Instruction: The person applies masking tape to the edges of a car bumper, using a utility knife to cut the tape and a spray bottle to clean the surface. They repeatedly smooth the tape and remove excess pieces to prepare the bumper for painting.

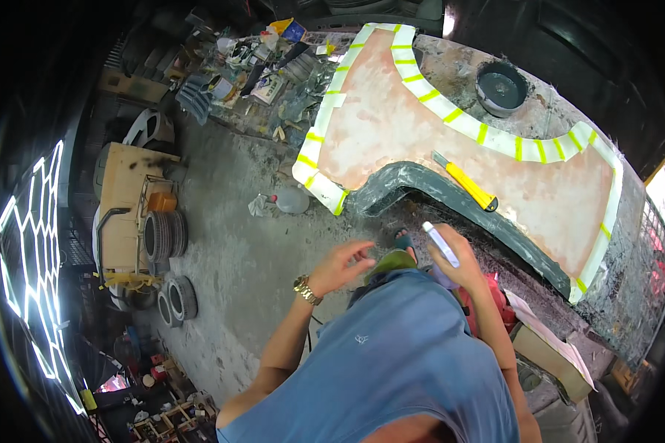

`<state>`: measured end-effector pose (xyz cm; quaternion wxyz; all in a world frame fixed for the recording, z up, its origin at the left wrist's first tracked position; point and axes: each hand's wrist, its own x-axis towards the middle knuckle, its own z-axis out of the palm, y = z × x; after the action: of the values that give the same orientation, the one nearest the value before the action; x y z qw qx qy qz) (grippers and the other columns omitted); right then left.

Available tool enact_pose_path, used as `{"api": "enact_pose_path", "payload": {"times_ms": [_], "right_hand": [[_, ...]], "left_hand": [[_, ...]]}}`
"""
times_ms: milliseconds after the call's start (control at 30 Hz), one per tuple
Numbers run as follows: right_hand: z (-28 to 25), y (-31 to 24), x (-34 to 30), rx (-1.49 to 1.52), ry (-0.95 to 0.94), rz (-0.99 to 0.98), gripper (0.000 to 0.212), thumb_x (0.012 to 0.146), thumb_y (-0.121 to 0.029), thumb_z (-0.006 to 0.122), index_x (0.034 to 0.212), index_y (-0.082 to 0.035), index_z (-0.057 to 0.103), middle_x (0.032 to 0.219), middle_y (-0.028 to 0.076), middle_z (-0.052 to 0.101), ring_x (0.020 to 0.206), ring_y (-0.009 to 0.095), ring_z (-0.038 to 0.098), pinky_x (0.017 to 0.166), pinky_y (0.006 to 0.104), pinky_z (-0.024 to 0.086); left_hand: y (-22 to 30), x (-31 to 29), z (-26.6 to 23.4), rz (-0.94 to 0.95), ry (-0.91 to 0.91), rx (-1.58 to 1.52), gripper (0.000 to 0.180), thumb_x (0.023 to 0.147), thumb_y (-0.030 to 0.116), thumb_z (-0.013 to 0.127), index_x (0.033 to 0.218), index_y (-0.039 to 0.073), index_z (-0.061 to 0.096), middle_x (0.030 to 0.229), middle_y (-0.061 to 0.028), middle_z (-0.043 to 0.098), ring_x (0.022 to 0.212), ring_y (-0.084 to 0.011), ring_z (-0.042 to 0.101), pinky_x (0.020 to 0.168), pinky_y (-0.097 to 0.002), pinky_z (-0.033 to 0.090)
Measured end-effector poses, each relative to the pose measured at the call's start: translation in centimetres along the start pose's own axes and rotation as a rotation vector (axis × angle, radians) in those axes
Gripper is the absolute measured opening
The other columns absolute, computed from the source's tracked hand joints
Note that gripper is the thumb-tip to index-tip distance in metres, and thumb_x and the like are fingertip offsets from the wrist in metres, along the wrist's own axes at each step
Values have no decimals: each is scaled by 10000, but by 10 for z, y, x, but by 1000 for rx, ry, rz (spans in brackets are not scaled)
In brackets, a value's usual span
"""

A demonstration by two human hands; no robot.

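My right hand [459, 260] is closed around a slim white tube [441, 245] with a purplish tint, perhaps a marker; its exact kind is unclear. My left hand [341, 267] hangs in front of my body with fingers loosely bent and apart, holding nothing. Beyond both hands lies a large pinkish-tan panel [391, 111], bordered by white strips [521, 148] fixed with yellow-green tape. Its near arched edge [451, 196] is dark grey. A yellow utility knife [471, 186] with its blade out rests on the panel, close to that arch.
A dark round tub [501, 88] of greyish contents stands on the stained worktable [458, 63]. Tools and scraps [266, 74] crowd the table's far left. Tires [165, 235] and a wooden board [122, 199] stand to the left. A red bag [495, 303] is beside my right forearm.
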<state>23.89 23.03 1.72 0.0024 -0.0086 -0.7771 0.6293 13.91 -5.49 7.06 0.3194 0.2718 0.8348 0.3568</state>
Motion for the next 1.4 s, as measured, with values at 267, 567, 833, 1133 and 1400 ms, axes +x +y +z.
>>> {"api": "enact_pose_path", "payload": {"times_ms": [267,567,833,1133,1400], "right_hand": [[52,-9,48,-101,-108,-96,320,870,-121,624,1176,-31,601,1084,155,619,978,373,634,848,445,509],[84,-14,69,-143,-33,35,317,862,-106,636,1161,-8,602,1071,197,612,975,388,626,851,444,502],[122,-22,85,-134,31,66,309,899,-188,646,1169,-48,590,1083,166,617,968,396,633,823,469,519],[156,-33,105,-118,88,136,300,911,-214,647,1165,-60,607,1054,148,626,936,389,643,792,470,526],[175,-46,146,-152,240,113,287,912,-219,631,1137,-40,624,1041,172,661,909,397,651,775,484,513]], "left_hand": [[-88,45,-38,196,542,684,592,804,241,782,1336,100,565,1218,-109,547,1082,-314,544,864,-409,450],[-116,78,-103,146,784,53,80,922,116,665,943,42,640,792,-19,599,692,-184,551,650,-317,427],[-113,75,-186,80,956,-455,127,954,111,651,1049,32,681,861,34,636,662,-36,469,616,-220,413],[-133,83,-234,112,958,-699,177,964,105,633,1128,42,652,1024,-6,666,848,-89,597,666,-268,447],[-114,107,-242,268,798,-677,164,985,110,610,1129,35,640,1000,-10,667,826,-71,585,673,-253,441]]}}
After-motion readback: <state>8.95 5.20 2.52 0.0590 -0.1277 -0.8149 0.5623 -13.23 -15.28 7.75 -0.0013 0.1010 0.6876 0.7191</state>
